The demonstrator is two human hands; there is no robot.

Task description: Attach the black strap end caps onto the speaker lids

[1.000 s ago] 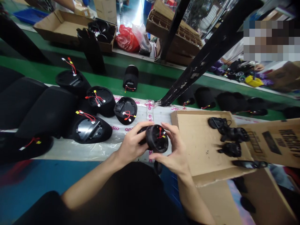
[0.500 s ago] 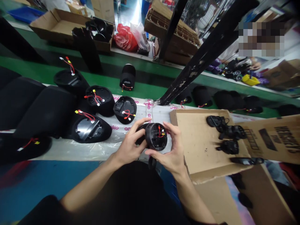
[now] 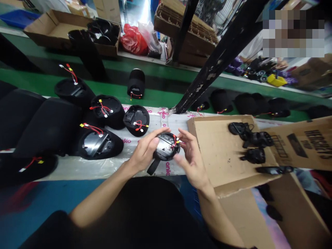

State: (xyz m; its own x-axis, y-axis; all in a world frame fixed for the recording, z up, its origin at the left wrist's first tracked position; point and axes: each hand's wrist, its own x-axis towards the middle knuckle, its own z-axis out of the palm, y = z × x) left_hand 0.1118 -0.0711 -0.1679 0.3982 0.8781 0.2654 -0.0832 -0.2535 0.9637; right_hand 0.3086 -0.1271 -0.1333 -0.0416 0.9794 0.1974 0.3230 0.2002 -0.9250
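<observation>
2 hands above pink-printed plastic film (image 3: 166,119): left hand (image 3: 145,150) clasps a round black housing (image 3: 166,147) by its left rim, black strap (image 3: 153,166) angling down-left toward the wearer; right hand (image 3: 193,160), spread open, lies just beside the right rim. Red wires (image 3: 175,141) cross its glossy face.

The black round housing (image 3: 166,147), which showed its hollow ribbed side earlier, has turned over in the left hand (image 3: 145,150) to show a glossy flat face, its black strap (image 3: 153,166) now swinging toward the near left, while the right hand (image 3: 192,159) has opened away from the rim.
</observation>
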